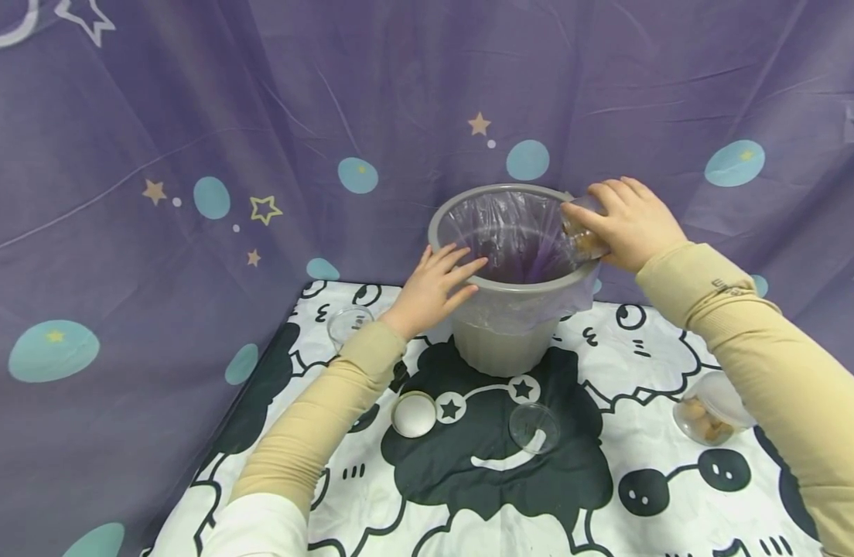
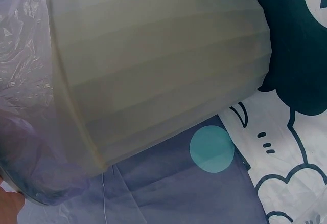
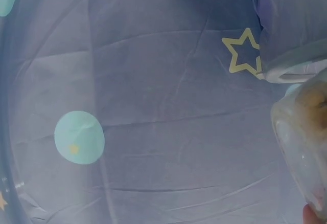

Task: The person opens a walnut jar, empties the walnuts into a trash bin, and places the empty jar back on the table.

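A grey bin point(image 1: 500, 344) lined with a thin purple plastic bag point(image 1: 507, 220) stands at the back of the cloth. My right hand point(image 1: 636, 220) grips a clear plastic jar point(image 1: 585, 241) tilted over the bin's right rim. Brownish pieces point(image 3: 314, 104) show inside the jar in the right wrist view, though their kind is unclear. At the left of the rim is my left hand point(image 1: 437, 286), fingers spread and fairly straight, lying against the bin's edge. In the left wrist view the bin's ribbed side point(image 2: 163, 70) fills most of the picture, with a fingertip point(image 2: 9, 203) at the lower left.
A white round lid point(image 1: 414, 414) and a clear round piece point(image 1: 534, 429) lie before the bin. Left of it sits a clear container point(image 1: 348, 325). At right is a clear tub of brown pieces point(image 1: 705, 418) with a whitish lid point(image 1: 729, 396). A purple curtain point(image 1: 399, 93) hangs behind.
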`<state>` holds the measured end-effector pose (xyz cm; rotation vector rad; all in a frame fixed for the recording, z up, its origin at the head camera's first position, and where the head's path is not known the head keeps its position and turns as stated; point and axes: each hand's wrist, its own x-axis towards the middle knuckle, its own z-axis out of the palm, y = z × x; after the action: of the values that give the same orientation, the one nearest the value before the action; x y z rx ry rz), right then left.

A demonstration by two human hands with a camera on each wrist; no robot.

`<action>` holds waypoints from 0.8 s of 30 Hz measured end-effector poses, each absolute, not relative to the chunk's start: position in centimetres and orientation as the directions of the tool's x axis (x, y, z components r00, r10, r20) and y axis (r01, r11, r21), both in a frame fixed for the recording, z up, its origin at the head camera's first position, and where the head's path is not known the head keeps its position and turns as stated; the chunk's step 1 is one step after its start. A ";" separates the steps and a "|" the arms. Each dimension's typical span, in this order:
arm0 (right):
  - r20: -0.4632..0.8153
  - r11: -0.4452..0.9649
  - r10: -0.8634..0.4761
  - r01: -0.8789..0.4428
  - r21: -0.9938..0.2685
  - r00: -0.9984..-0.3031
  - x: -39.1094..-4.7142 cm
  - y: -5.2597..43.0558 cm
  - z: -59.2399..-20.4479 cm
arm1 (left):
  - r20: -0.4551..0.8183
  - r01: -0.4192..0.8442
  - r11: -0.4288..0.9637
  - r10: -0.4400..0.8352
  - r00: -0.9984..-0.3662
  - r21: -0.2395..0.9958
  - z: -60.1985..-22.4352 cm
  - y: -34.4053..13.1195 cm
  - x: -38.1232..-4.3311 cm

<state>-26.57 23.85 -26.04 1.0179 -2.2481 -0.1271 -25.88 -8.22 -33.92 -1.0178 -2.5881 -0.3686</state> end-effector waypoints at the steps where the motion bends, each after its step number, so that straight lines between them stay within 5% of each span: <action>1: 0.530 0.694 -0.698 -0.636 0.337 -0.481 -26.6 23.9 -26.1 | 0.398 0.694 0.711 0.607 -0.688 0.115 -34.0 -8.2 -25.9; 24: 0.547 0.752 -0.634 -0.602 0.269 -0.547 -26.8 23.1 -25.8 | 0.430 0.701 0.704 0.600 -0.675 0.117 -34.6 -8.2 -26.3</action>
<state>-26.82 23.14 -25.81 0.9234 -2.3095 -0.0643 -26.31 -8.23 -34.56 -1.0139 -2.5520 -0.3872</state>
